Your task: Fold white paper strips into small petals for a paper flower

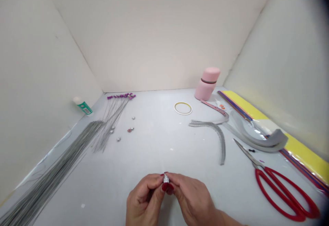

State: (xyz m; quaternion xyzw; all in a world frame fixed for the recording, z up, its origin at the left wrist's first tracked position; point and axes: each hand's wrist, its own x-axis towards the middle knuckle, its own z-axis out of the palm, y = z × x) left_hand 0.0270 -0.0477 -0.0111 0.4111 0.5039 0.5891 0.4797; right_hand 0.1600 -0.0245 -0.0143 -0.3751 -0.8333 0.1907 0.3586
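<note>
Low in the middle of the head view, my left hand [145, 198] and my right hand [194, 197] meet fingertip to fingertip. Both pinch a small crumpled silver piece, seemingly foil [166, 178], between thumbs and forefingers. Fingers cover most of it, so its full shape is hidden. Farther left on the table lie similar small silver pieces [118, 139], one beside a reddish bit [129, 130]. Beyond them rests a row of thin wire stems with purple tips [120, 96].
A bundle of grey wires [59, 164] runs along the left, near a green-and-white glue stick [83, 106]. A tape roll [183, 108], pink bottle [207, 83], curved grey strips [219, 137], red-handled scissors [280, 188] and a yellow packet [298, 150] lie at centre and right. Walls enclose the table.
</note>
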